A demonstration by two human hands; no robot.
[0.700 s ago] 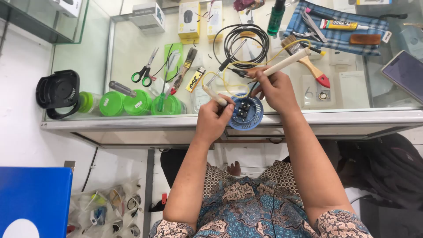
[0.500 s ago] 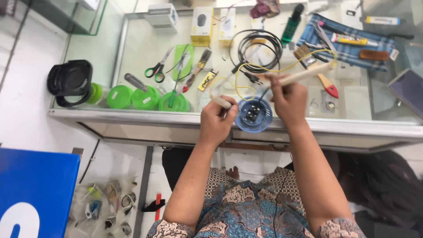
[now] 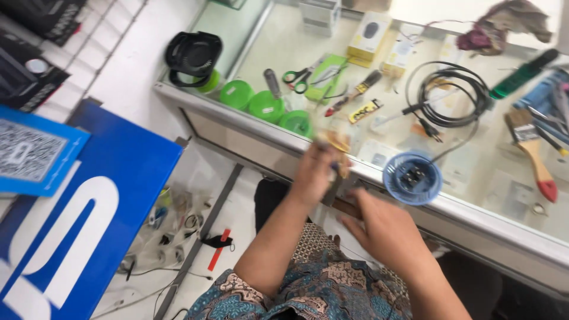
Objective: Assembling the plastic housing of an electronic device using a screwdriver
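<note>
The left hand (image 3: 317, 172) is closed around a small, blurred brown-handled tool (image 3: 335, 145) at the front edge of the glass counter (image 3: 284, 53). The right hand (image 3: 385, 228) hangs open, fingers spread, below that edge, holding nothing. A round blue plastic dish (image 3: 412, 178) of small parts sits on the glass just beside it.

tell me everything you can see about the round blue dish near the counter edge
The round blue dish is a shallow, translucent blue tray, plastic by the look of it, with a low raised rim. It lies flat on the glass counter close to the front edge. A few small dark parts lie in its middle, too blurred to identify. Neither hand touches it; the right hand is nearest, just below it.
</note>
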